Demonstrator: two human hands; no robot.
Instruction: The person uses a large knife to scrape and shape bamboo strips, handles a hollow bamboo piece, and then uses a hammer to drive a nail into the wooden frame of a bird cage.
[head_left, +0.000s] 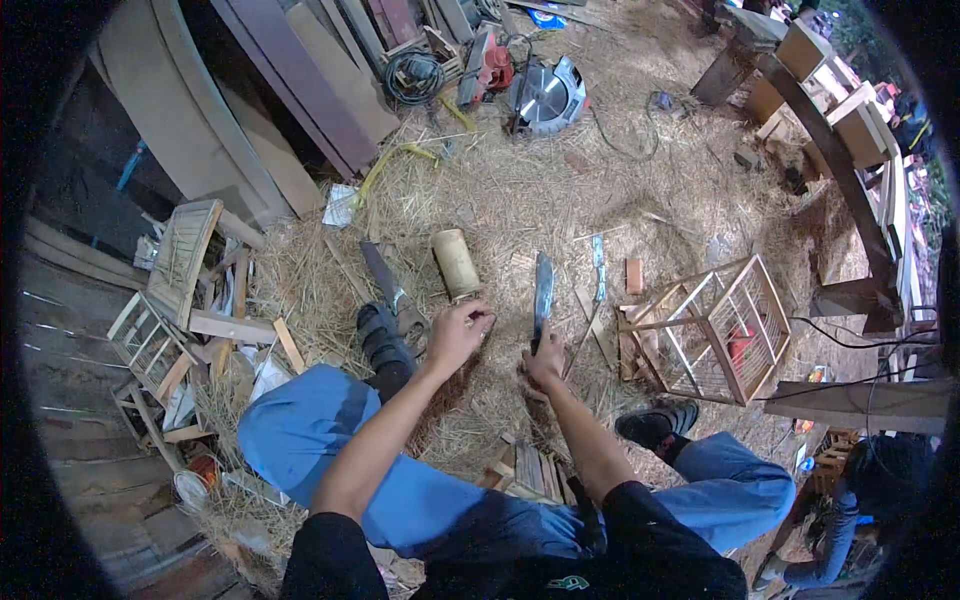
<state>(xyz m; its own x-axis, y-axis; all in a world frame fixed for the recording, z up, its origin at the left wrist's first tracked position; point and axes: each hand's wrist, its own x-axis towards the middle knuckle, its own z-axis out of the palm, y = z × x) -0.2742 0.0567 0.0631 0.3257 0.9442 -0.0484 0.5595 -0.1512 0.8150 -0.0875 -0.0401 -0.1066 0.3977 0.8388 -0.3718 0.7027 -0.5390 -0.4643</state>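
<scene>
My right hand (545,363) is closed around the handle of a large knife (543,285), its long blade pointing away from me over the straw. To the left, the fingers of my left hand (458,335) are pinched together; whatever they hold, if anything, is too small to make out. Just beyond that hand is a pale cylindrical block (456,264), like a bamboo or log section. A handsaw (385,280) lies left of the block. Right of the knife are a thin blue-handled tool (598,268), a small orange-brown block (633,276) and a slatted wooden cage (710,330).
Straw and shavings cover the ground. A circular saw (548,97), a red power tool (490,68) and a coiled cable (414,76) lie at the back. Tall boards (300,85) lean at the left, above broken slatted frames (185,255). Another person's sleeve (830,535) shows at lower right.
</scene>
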